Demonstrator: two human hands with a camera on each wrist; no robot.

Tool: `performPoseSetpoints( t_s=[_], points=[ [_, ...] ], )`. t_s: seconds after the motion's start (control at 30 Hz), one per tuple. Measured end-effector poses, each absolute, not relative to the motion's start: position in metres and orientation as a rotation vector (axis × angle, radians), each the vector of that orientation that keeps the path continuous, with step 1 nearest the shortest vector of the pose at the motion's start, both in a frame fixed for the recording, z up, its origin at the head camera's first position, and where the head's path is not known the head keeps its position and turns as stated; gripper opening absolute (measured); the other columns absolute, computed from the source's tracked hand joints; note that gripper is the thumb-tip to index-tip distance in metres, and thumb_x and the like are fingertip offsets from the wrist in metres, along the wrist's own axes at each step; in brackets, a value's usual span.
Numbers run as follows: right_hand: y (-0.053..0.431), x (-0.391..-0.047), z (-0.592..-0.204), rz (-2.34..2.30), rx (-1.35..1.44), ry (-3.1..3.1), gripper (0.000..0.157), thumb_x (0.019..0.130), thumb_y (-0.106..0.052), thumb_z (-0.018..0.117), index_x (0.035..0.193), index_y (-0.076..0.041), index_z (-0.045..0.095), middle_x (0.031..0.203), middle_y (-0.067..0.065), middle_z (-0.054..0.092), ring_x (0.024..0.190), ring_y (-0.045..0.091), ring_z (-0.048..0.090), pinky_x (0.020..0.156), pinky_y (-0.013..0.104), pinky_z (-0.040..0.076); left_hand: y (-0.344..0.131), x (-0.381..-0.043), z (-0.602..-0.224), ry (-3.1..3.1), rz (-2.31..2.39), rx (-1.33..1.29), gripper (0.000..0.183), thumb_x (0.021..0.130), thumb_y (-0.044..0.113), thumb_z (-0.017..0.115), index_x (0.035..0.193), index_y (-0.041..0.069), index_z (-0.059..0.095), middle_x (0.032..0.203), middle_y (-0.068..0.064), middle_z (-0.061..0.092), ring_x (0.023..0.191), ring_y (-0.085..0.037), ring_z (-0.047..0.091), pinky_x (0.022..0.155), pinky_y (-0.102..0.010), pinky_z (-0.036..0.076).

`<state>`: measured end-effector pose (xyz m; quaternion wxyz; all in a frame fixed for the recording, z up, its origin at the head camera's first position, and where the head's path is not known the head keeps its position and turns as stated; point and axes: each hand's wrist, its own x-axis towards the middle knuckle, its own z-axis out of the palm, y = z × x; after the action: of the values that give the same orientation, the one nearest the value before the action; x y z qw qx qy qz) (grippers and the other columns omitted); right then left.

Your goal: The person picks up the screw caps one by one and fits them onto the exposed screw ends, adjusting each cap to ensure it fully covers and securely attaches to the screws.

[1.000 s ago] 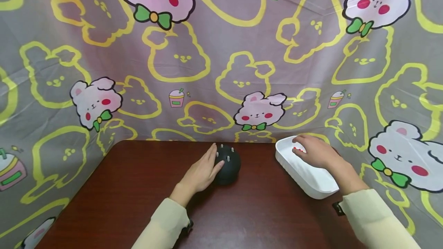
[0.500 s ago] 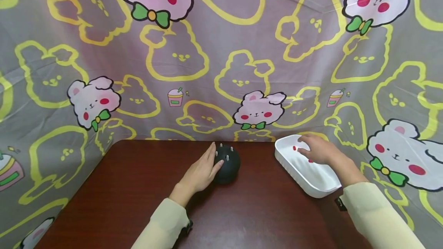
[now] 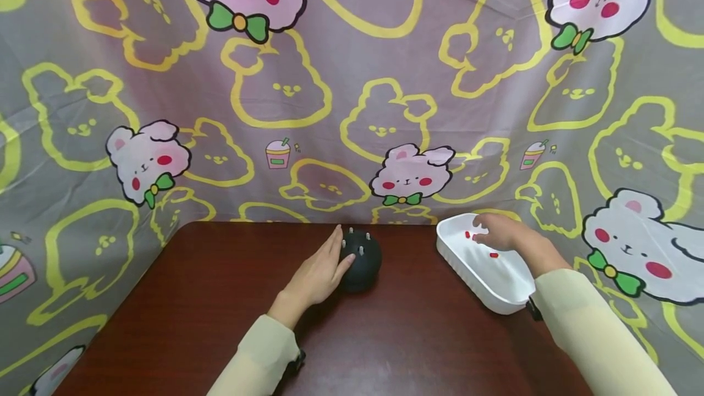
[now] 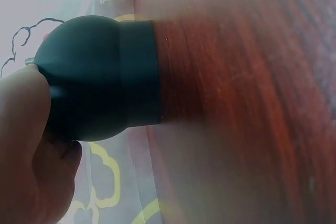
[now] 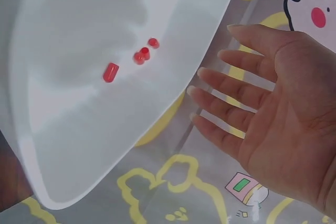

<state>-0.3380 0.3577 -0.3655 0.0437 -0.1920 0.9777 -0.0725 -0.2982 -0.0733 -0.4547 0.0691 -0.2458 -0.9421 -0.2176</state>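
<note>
- Red pieces (image 5: 111, 72) lie in the white tray (image 3: 467, 272), below and just beside my right hand (image 3: 503, 234); the right wrist view shows one apart and what look like three bunched together.
- My right hand holds nothing: its fingers are parted and nearly straight, the palm bare.
- Each piece looks light, stiff and smooth, likely to skid or roll off my fingertips; I judge the lone one easiest, pinched across its sides between thumb and forefinger.
- My left hand (image 3: 310, 277) rests against the left side of a dark dome (image 3: 363, 274), fingers nearly straight and together, thumb on its near side.
- This dome seems rigid and slick on its curve; I'd steady it from the side with a flat palm, clear of the slim pegs (image 3: 361, 250) near my fingertips.
- Well to the right of my left hand stands the tray; the worktop (image 3: 220, 286) runs beneath, and printed cloth (image 3: 495, 109) hangs beyond both hands.
</note>
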Motion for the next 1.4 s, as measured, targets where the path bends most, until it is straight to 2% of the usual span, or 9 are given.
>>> performPoseSetpoints(
  t_s=[0.3, 0.53, 0.73, 0.97, 1.13, 1.23, 1.4],
  points=[
    [0.359, -0.356, -0.375, -0.12, -0.518, 2.909, 0.037, 0.091, -0.011, 0.074, 0.119, 0.012, 0.064, 0.114, 0.028, 0.066, 0.105, 0.044, 0.063, 0.093, 0.056, 0.052, -0.075, -0.299, -0.455, -2.842, -0.646, -0.738, 0.08, 0.108, 0.057, 0.032, 0.165, 0.007, 0.006, 0.172, -0.009, 0.009, 0.156, -0.021, 0.02, 0.123, -0.041, 0.028],
    [0.362, -0.36, -0.381, -0.048, -0.473, 2.865, 0.036, 0.086, -0.007, 0.078, 0.115, 0.011, 0.066, 0.109, 0.026, 0.068, 0.098, 0.038, 0.065, 0.088, 0.053, 0.054, -0.074, -0.298, -0.457, -2.861, -0.659, -0.732, 0.08, 0.108, 0.057, 0.034, 0.165, 0.007, 0.007, 0.172, -0.009, 0.01, 0.155, -0.021, 0.02, 0.123, -0.041, 0.027],
    [0.359, -0.362, -0.38, -0.066, -0.374, 2.825, 0.033, 0.087, -0.005, 0.078, 0.115, 0.009, 0.066, 0.105, 0.02, 0.068, 0.093, 0.032, 0.063, 0.084, 0.048, 0.055, -0.074, -0.296, -0.457, -2.857, -0.665, -0.727, 0.079, 0.108, 0.056, 0.034, 0.165, 0.006, 0.009, 0.172, -0.01, 0.011, 0.155, -0.022, 0.021, 0.123, -0.041, 0.027],
    [0.359, -0.362, -0.378, -0.051, -0.355, 2.8, 0.026, 0.083, 0.0, 0.076, 0.106, 0.006, 0.066, 0.091, 0.011, 0.063, 0.082, 0.026, 0.06, 0.075, 0.042, 0.055, -0.075, -0.297, -0.456, -2.855, -0.653, -0.726, 0.079, 0.108, 0.056, 0.033, 0.164, 0.005, 0.01, 0.171, -0.011, 0.013, 0.155, -0.022, 0.021, 0.123, -0.041, 0.028],
    [0.363, -0.365, -0.389, -0.048, -0.262, 2.724, 0.011, 0.085, 0.0, 0.071, 0.09, -0.004, 0.063, 0.082, 0.008, 0.06, 0.074, 0.023, 0.058, 0.066, 0.035, 0.051, -0.074, -0.296, -0.455, -2.864, -0.658, -0.731, 0.08, 0.108, 0.056, 0.033, 0.164, 0.005, 0.01, 0.171, -0.011, 0.012, 0.155, -0.023, 0.021, 0.123, -0.042, 0.027],
    [0.366, -0.368, -0.396, -0.017, -0.281, 2.72, 0.015, 0.084, 0.002, 0.07, 0.079, -0.007, 0.06, 0.075, 0.006, 0.059, 0.069, 0.021, 0.057, 0.062, 0.032, 0.048, -0.073, -0.296, -0.455, -2.867, -0.656, -0.733, 0.08, 0.108, 0.056, 0.033, 0.164, 0.005, 0.01, 0.171, -0.011, 0.012, 0.155, -0.022, 0.021, 0.123, -0.042, 0.027],
    [0.371, -0.371, -0.399, -0.002, -0.265, 2.719, 0.018, 0.082, 0.004, 0.067, 0.074, -0.009, 0.057, 0.068, 0.002, 0.055, 0.062, 0.016, 0.053, 0.056, 0.027, 0.042, -0.072, -0.297, -0.452, -2.86, -0.649, -0.735, 0.08, 0.108, 0.057, 0.033, 0.164, 0.005, 0.01, 0.171, -0.011, 0.013, 0.155, -0.022, 0.021, 0.123, -0.041, 0.027]
  ],
)
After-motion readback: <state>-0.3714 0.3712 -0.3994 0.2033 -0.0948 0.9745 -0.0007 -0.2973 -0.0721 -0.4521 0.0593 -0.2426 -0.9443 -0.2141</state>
